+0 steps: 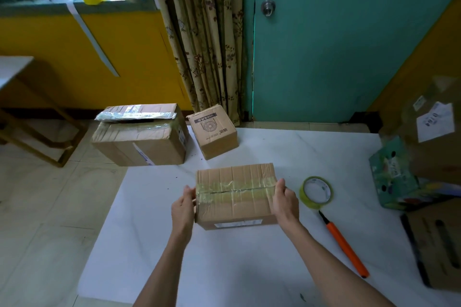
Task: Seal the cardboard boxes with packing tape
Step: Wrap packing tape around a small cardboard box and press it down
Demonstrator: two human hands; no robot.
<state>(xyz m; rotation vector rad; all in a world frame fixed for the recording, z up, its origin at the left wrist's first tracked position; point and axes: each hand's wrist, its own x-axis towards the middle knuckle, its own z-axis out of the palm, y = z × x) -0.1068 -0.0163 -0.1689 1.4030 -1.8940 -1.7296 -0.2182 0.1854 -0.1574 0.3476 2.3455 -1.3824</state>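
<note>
Head view: left hand (183, 207), right hand (284, 200) grasp box (235, 197) ends; top seam already taped. Beyond hands, I judge larger box (139, 142) unsealed.

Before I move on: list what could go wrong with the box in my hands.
The tape over the top seam of the box looks wrinkled, so it may lift. The left hand and right hand hold only the ends; it could slip. The orange-handled cutter lies near the right forearm and might get knocked.
</note>
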